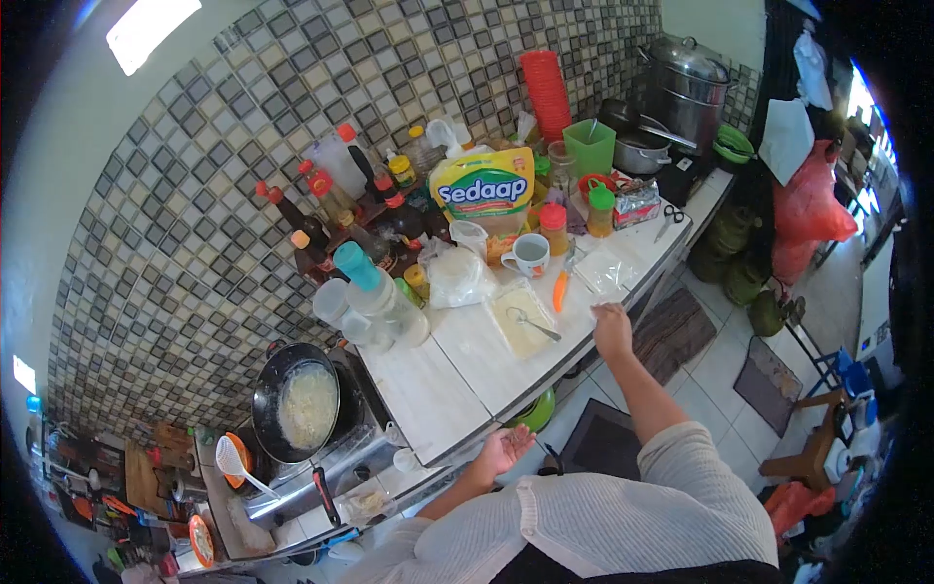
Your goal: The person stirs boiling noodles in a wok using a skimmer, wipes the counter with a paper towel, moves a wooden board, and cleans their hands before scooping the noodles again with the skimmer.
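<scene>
My left hand (506, 451) is palm up below the counter's front edge, its fingers apart and nothing visible in it. At the counter edge, my right hand (612, 331) has its fingers pressed together, right beside a clear plastic sheet (607, 274); whether it grips anything is too small to tell. Left of that hand, a spoon (537, 327) lies on a plastic-wrapped pale slab or tray (516, 336). An orange-handled tool (560, 290) lies between slab and sheet. Behind them are a mug (530, 254) and a white plastic bag (457, 277).
A black pan (297, 401) with pale food is on the stove at left. Sauce bottles (316, 255), a Sedaap pouch (482, 190), jars and a green container (590, 146) line the wall. Scissors (669, 222) lie near the right edge, by a large steamer pot (686, 92).
</scene>
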Demonstrator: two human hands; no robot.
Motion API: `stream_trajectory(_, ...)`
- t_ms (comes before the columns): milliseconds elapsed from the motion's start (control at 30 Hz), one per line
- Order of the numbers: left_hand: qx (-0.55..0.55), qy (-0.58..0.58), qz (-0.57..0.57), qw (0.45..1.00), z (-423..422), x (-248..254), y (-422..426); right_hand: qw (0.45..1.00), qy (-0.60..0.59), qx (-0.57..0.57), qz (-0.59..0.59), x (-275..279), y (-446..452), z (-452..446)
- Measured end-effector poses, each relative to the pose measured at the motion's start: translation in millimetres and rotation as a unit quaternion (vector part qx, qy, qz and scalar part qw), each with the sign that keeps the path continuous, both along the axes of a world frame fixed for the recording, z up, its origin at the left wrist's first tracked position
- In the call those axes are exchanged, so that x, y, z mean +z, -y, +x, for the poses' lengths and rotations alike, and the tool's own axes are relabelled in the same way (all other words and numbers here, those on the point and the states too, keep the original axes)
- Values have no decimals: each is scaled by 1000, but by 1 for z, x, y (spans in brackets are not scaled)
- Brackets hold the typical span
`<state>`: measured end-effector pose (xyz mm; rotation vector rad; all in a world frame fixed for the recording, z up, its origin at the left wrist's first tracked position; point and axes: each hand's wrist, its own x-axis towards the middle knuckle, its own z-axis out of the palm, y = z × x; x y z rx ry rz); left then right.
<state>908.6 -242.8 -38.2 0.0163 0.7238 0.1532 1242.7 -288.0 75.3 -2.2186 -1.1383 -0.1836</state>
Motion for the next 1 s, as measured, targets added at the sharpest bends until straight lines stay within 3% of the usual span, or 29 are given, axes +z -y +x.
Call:
stream_trajectory(200,15,38,-12,999,-22,-3,1,995,38,90,2,15,17,-76)
stream_trajectory(267,24,32,-25,999,-34,5,3,991,11,128,32,-9,26,-101)
stream_trajectory(333,22,28,-31,999,-49,10,7,979,-65,192,-26,-4,42,-137)
stream_trajectory(400,30,24,-35,999,-74,6,9,964,-170,202,14,-42,52,-174)
stream_trajectory(467,33,93,-50,994,-105,-6,11,945,-285,142,-71,-23,62,-215)
stream_trajectory(500,21,52,-19,998,-121,1,13,945,-278,154,-73,-32,64,-230)
stream_trajectory(567,46,53,-12,997,-166,12,23,848,-505,161,-18,-47,65,-263)
stream_trajectory(600,58,49,-7,997,-190,16,27,848,-502,170,-22,-49,62,-277)
stream_trajectory(667,66,24,-9,998,-245,20,38,783,-606,139,-4,-56,58,-309)
stream_trajectory(800,151,-13,78,985,-366,-7,77,769,-619,137,81,-70,74,-380)
stream_trajectory(867,171,-117,34,978,-416,-4,94,761,-632,99,113,-83,105,-426)
stream_trajectory(900,144,-115,41,982,-440,-20,88,707,-693,63,129,-93,126,-446)
stream_trajectory(933,117,-23,-129,985,-469,-50,80,646,-750,25,143,-99,152,-463)
stream_trajectory(967,88,58,-303,947,-491,-65,81,632,-766,-45,108,-97,176,-482)
stream_trajectory(1000,65,49,-312,947,-499,-61,90,631,-763,-68,122,-94,202,-493)
